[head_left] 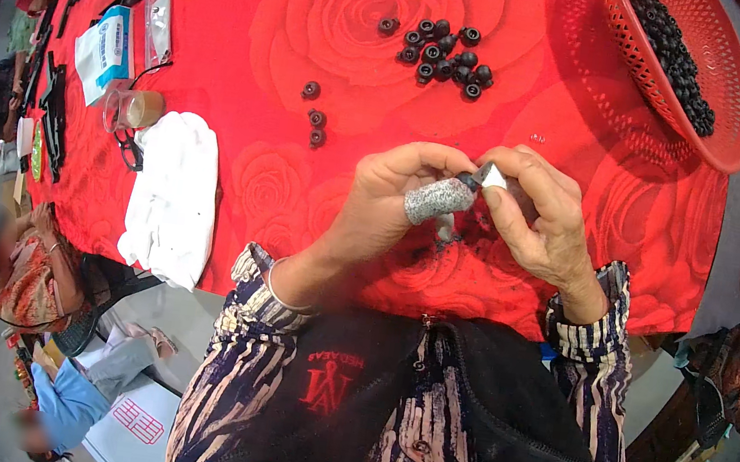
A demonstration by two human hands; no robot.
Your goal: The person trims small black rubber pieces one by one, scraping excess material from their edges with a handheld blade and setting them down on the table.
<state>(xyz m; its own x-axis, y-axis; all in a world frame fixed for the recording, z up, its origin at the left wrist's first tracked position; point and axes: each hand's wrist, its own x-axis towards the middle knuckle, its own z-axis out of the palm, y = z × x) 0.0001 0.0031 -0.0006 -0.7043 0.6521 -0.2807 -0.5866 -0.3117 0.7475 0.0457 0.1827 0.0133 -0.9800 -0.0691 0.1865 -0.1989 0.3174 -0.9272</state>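
- The work seems midway (a guess from the loose parts lying about): one black piece (468,180) is in hand, out over the counter's (303,26) near edge.
- A cluster of knobs (445,52) lies beyond the hands, and three strays (316,118) sit in a rough line to the left; whether either lot is finished or waiting, I cannot tell.
- The red basket (724,151) at the far right carries a heap of small black parts (673,56), so plenty looks either done or left over.
- Dark crumbs (448,239) under the hands suggest some trimming has been done here.
- The left hand (385,186) comes in from the lower left, fingers curled in a pinch around the black piece; a grey sleeve (437,201) wraps one finger.
- The right hand (545,217) bends in from the right, thumb and forefinger closed on a pale triangle (495,177), perhaps a blade, right up against the piece.
- Both hands meet before the chest, wrists raised off the cloth, fingertips almost touching.
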